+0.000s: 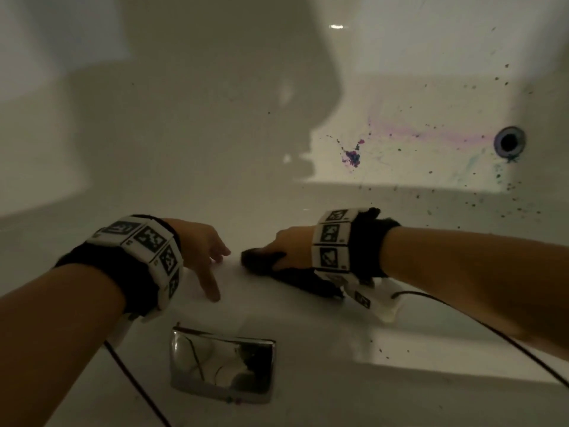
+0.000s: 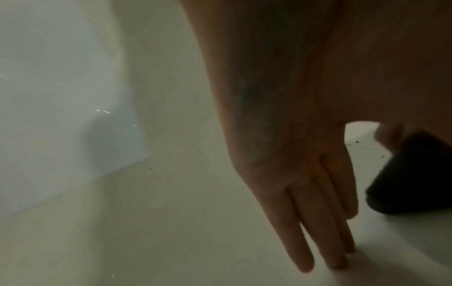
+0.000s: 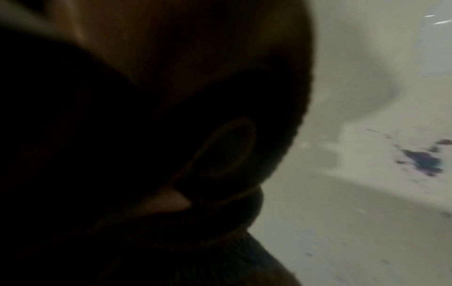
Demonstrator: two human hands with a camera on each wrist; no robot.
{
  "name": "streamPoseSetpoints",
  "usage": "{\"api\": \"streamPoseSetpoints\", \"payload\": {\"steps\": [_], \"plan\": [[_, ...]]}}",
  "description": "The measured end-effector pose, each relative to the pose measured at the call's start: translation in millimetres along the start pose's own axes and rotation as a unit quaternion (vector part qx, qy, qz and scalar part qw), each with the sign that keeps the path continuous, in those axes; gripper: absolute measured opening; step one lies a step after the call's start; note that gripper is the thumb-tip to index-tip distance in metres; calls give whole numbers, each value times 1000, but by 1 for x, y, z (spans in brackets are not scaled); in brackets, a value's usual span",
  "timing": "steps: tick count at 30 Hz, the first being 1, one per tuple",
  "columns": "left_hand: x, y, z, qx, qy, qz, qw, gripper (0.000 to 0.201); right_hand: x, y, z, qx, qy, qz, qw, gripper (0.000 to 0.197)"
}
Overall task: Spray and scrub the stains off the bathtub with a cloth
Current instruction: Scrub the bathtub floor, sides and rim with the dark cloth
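Note:
A white bathtub [image 1: 215, 149] fills the head view. A purple-blue stain [image 1: 352, 157] sits on its floor, with a faint pink streak running toward the drain [image 1: 509, 141]. Dark specks dot the right end. My right hand [image 1: 277, 248] grips a dark cloth [image 1: 261, 265] and presses it against the near inner wall. In the right wrist view the bunched cloth [image 3: 122, 145] fills the picture under the palm, and the stain [image 3: 423, 160] lies off to the right. My left hand [image 1: 215, 266] rests beside the cloth with straight fingers [image 2: 325, 232] touching the tub.
A chrome overflow plate [image 1: 223, 365] sits on the near wall just below both hands. Cables trail from both wristbands across the tub edge. The tub's left half lies in shadow. No spray bottle is in view.

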State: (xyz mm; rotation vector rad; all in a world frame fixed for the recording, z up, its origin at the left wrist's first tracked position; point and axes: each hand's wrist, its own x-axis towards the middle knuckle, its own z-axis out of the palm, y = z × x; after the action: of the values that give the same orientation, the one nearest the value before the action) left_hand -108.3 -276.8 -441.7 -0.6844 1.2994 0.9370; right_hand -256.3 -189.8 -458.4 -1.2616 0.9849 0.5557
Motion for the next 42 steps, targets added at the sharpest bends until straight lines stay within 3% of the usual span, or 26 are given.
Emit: {"api": "streamPoseSetpoints", "payload": {"steps": [3,4,7,9,11,13,16,22,24,26,29,31,34,37,40,42], "plan": [[3,5,0,-4,8,13,1000,92,22,58,11,-58,53,49,996,109],[4,8,-1,-4,9,22,1000,91,22,76,15,-67,67,76,993,112],[5,18,-1,0,7,54,999,84,-8,91,12,12,87,152,984,67],[5,28,-1,10,3,71,997,81,-33,89,5,54,78,115,989,42],[7,38,-2,36,-1,78,996,79,-65,84,2,77,59,61,993,41],[8,46,-4,57,-12,76,995,77,-100,75,9,56,-13,1,998,34],[9,54,-8,82,-35,66,994,76,-127,65,31,-60,-81,-69,993,45],[15,70,-12,140,-20,44,989,76,-88,86,40,-81,-9,-34,996,36],[17,71,-12,147,-26,40,988,77,-67,109,38,-174,27,-29,984,58],[18,71,-13,148,-34,39,988,78,-54,134,38,-192,21,28,981,71],[20,74,-14,148,-38,38,988,78,-61,154,34,-84,27,138,986,43],[21,75,-16,145,-36,37,988,77,-81,151,26,-50,47,121,990,40],[24,78,-17,147,-38,35,988,76,-118,129,27,4,-27,34,999,39],[25,84,-18,171,-31,30,984,77,-127,108,42,-31,-79,-48,995,47],[28,90,-20,187,-27,29,981,75,-107,114,42,-23,-55,-7,998,40],[33,91,-21,182,-23,29,983,74,-86,122,38,49,-32,59,996,52]]}}
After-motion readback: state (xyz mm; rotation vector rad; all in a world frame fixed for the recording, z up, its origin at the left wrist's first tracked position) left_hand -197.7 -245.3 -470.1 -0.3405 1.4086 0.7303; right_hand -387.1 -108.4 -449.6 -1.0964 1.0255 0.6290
